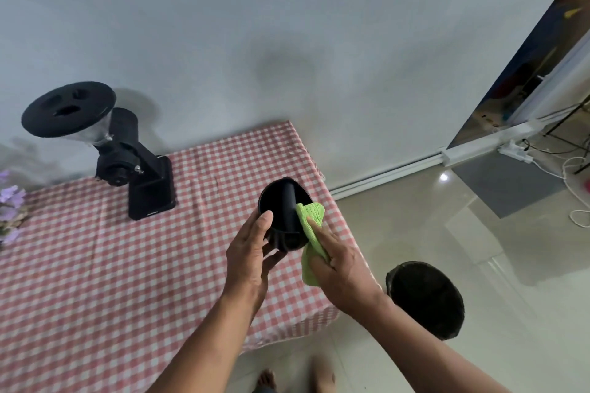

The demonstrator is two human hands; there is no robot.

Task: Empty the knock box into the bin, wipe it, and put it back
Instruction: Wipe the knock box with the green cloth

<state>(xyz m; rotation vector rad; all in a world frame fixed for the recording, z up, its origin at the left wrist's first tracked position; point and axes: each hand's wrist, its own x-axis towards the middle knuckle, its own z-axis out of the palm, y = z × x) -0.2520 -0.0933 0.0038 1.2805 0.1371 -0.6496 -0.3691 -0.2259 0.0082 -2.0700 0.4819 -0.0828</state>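
Observation:
The black knock box (281, 201) is held above the right end of the table, its mouth tilted towards me so the crossbar shows. My left hand (252, 252) grips its left side, thumb on the rim. My right hand (338, 262) holds a green cloth (311, 223) and presses it against the box's right rim and inner edge. A round black bin (426, 298) stands on the floor to the right of the table, below my right forearm.
A red-and-white checked tablecloth (95, 265) covers the table. A black coffee grinder (127, 156) stands at the back left, purple flowers (9, 201) at the left edge. Cables and a power strip (518, 153) lie by the wall at right. My bare feet (268, 380) show below.

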